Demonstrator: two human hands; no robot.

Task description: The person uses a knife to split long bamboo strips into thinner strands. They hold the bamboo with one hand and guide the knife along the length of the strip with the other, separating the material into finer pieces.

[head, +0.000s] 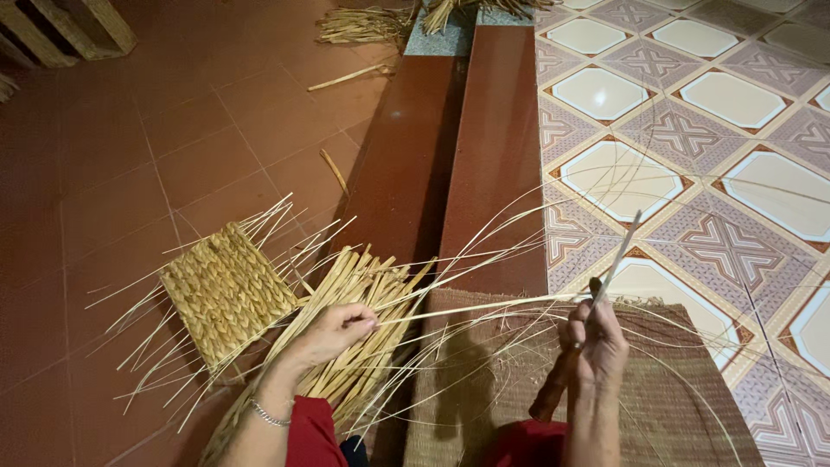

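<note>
On red floor tiles (130,173), low in view: left hand (333,333) pinching one pale strand (484,304) between thumb and fingertips, fingers closed on it, wrist wearing a silver bracelet (268,415). Strand running right, nearly level, toward right hand (596,342). Right hand clamped around a dark-handled knife (553,389), handle slanting down-left out of the fist, thin blade (621,251) sticking up-right above the knuckles. Strand meeting right hand just at the blade base; exact contact too small to tell. Lying under left hand: bundle of flat straw strips (363,294), fanned upward to the right, touching the woven square (226,290) on its left. Woven square resting flat on red tiles, loose ends bristling out all round. Spreading under right hand: brown woven mat (674,398), covering lower middle and right. Running up the middle: dark red polished step (484,156), dividing red tiles from patterned white-and-mauve tiles (692,112) on right. Trailing over mat and patterned tiles: many fine loose strands. Sitting far up at the top edge: more straw piles (363,24); wooden crate corner (60,30) top left. Showing at bottom edge: red sleeves (307,432).
</note>
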